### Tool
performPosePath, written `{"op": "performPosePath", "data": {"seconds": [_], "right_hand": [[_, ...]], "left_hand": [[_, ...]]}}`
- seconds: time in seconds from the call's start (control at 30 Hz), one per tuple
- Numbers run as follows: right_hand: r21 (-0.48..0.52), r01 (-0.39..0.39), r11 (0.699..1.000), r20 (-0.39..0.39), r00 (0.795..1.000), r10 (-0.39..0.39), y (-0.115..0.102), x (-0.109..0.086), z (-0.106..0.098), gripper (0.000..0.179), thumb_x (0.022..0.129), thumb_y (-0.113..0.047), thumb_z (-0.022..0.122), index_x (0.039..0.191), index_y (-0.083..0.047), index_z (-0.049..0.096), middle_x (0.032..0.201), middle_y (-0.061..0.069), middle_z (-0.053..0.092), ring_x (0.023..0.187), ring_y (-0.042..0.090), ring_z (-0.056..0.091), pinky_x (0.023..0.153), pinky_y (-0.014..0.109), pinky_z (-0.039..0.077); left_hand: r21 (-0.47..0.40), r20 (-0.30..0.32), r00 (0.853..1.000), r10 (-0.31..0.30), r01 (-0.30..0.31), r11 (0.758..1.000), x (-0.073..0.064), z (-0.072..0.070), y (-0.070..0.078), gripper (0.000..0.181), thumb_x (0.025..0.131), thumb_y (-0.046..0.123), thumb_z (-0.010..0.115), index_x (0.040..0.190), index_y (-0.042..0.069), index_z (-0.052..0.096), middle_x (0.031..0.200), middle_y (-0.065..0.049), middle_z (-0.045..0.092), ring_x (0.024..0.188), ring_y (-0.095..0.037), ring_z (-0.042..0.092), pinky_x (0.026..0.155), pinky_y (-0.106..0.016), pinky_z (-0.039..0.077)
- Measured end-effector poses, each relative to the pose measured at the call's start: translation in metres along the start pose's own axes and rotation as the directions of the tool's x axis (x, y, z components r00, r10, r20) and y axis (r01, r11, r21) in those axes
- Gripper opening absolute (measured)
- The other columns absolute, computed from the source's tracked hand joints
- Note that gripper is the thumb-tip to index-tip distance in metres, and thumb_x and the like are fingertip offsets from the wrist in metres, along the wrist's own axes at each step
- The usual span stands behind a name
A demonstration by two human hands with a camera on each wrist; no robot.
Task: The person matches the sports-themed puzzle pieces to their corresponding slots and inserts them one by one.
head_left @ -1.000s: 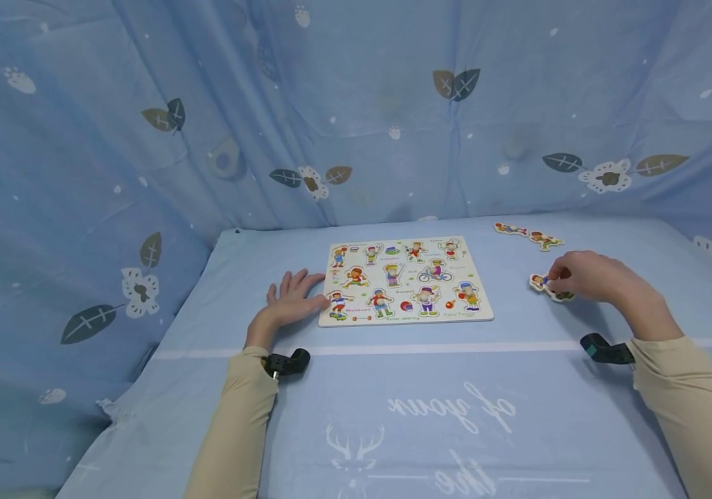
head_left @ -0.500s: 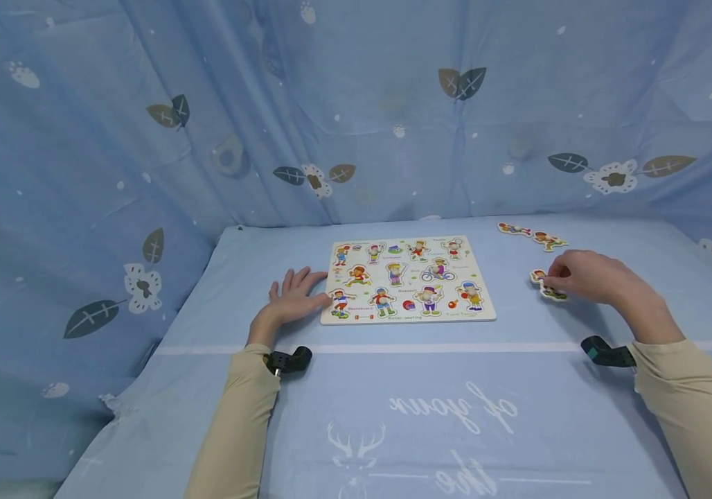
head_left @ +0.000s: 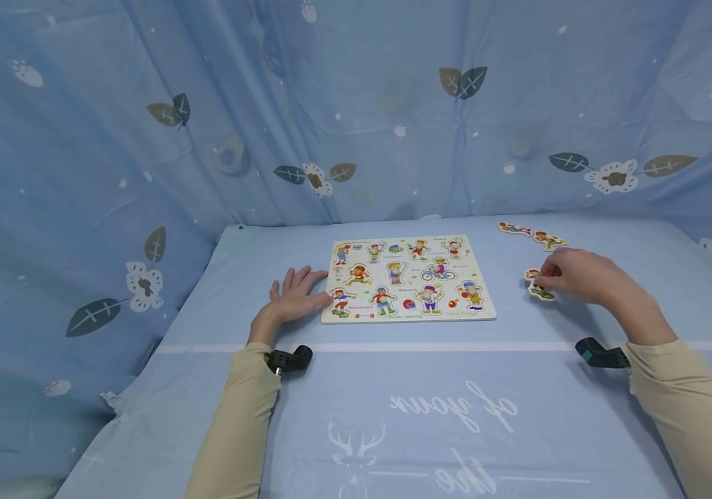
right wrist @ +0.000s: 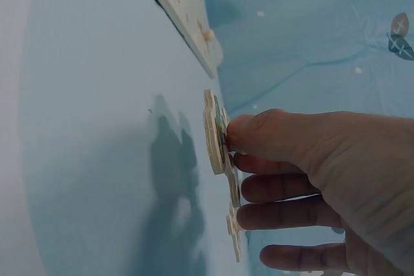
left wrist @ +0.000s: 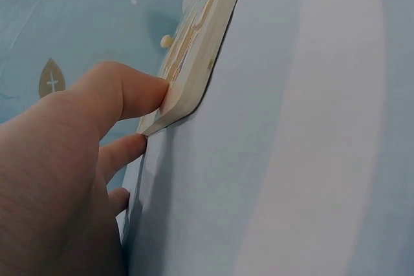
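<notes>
My right hand (head_left: pixel 577 274) pinches a figure-shaped wooden puzzle piece (head_left: pixel 541 292) right of the board. In the right wrist view the thumb lies on the printed face of the puzzle piece (right wrist: pixel 212 134), and a shadow falls on the cloth beside it. The pale puzzle board (head_left: pixel 365 292) has sports figures on it, several with small wooden knobs. My left hand (head_left: pixel 294 301) lies at its left edge, fingers spread. The left wrist view shows the thumb (left wrist: pixel 139 92) on top of the board's corner (left wrist: pixel 187 98), with a fingertip against its side.
Two more puzzle pieces lie on the cloth at the back right, one a lying figure (head_left: pixel 514 229), the other a running one (head_left: pixel 549 240). Pale blue cloth (head_left: pixel 443 388) covers the table. A leaf-patterned curtain (head_left: pixel 362 104) hangs behind and to the left.
My right hand has turned the puzzle piece more upright and shifted it slightly left, towards the board. The left hand stays at the board's edge.
</notes>
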State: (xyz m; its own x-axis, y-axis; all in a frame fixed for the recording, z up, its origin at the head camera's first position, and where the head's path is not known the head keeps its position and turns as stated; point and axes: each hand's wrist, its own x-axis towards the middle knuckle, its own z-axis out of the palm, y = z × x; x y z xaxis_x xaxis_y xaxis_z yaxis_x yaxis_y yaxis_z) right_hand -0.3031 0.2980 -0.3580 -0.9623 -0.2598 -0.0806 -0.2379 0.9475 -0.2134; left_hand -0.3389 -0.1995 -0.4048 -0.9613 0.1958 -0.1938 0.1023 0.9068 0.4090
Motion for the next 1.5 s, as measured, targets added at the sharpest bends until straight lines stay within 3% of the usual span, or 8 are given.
{"op": "performPosePath", "data": {"seconds": [0.33, 0.8, 1.27, 1.5], "right_hand": [[-0.018, 0.047, 0.999, -0.028, 0.998, -0.047, -0.014, 0.004, -0.001, 0.026, 0.091, -0.026, 0.069, 0.096, 0.000, 0.072, 0.084, 0.003, 0.066, 0.071, 0.017, 0.055, 0.062, 0.039, 0.050], [-0.031, 0.095, 0.995, -0.053, 0.994, -0.097, -0.055, 0.012, -0.002, 0.029, 0.091, -0.032, 0.070, 0.098, -0.003, 0.072, 0.088, 0.003, 0.063, 0.073, 0.016, 0.055, 0.063, 0.037, 0.049], [-0.027, 0.124, 0.992, -0.087, 0.988, -0.125, -0.072, 0.016, 0.000, 0.022, 0.090, -0.029, 0.071, 0.095, -0.007, 0.073, 0.088, 0.001, 0.062, 0.073, 0.015, 0.055, 0.063, 0.033, 0.047], [-0.010, 0.148, 0.989, -0.087, 0.985, -0.148, -0.083, 0.018, 0.000, 0.022, 0.092, -0.029, 0.070, 0.097, -0.008, 0.074, 0.090, 0.001, 0.062, 0.075, 0.015, 0.056, 0.065, 0.035, 0.048]], "left_hand": [[0.005, -0.002, 1.000, -0.006, 0.006, 1.000, 0.001, -0.001, 0.000, 0.074, 0.089, 0.051, 0.054, 0.155, 0.026, 0.033, 0.166, -0.013, 0.006, 0.151, -0.040, -0.010, 0.115, -0.066, -0.008], [-0.007, -0.004, 1.000, -0.006, 0.006, 1.000, 0.000, -0.001, -0.001, 0.074, 0.088, 0.050, 0.054, 0.155, 0.026, 0.033, 0.166, -0.013, 0.007, 0.151, -0.040, -0.010, 0.115, -0.066, -0.009], [0.004, -0.005, 1.000, -0.014, 0.014, 1.000, 0.005, 0.002, 0.000, 0.075, 0.087, 0.052, 0.052, 0.155, 0.027, 0.031, 0.167, -0.011, 0.005, 0.151, -0.039, -0.011, 0.116, -0.064, -0.009], [0.004, 0.002, 1.000, -0.019, 0.019, 1.000, 0.000, -0.001, 0.002, 0.073, 0.089, 0.050, 0.054, 0.155, 0.026, 0.033, 0.167, -0.012, 0.006, 0.151, -0.039, -0.010, 0.115, -0.065, -0.008]]}}
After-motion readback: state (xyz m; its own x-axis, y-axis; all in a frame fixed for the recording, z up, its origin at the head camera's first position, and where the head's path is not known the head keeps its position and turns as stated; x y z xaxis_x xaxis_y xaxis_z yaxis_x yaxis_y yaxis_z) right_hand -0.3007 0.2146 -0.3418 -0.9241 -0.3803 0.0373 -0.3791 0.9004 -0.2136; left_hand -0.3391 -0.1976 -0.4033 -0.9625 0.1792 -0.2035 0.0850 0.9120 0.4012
